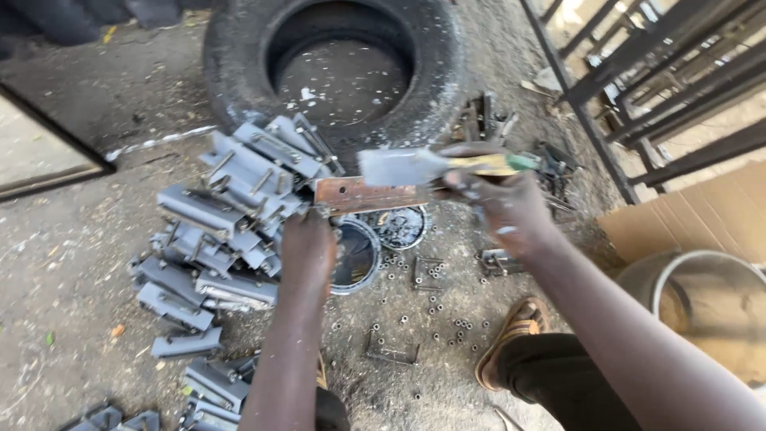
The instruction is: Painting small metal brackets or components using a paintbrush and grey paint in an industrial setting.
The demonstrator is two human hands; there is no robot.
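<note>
Rusty steel bar (371, 194) is held level above the floor (72, 263), its near end gripped in the closed left hand (307, 247). It is judged stiff, fairly heavy, rough enough not to slip; best taken at the bare end, clear of wet paint. A brush (431, 165), grey-loaded, is gripped by the closed right hand (503, 203) and laid across the bar's far end. Grey-painted brackets (231, 199) are heaped beside a paint can (359, 255), mostly hidden behind the left hand. The brush is blurred; the bar's far end is covered by it.
</note>
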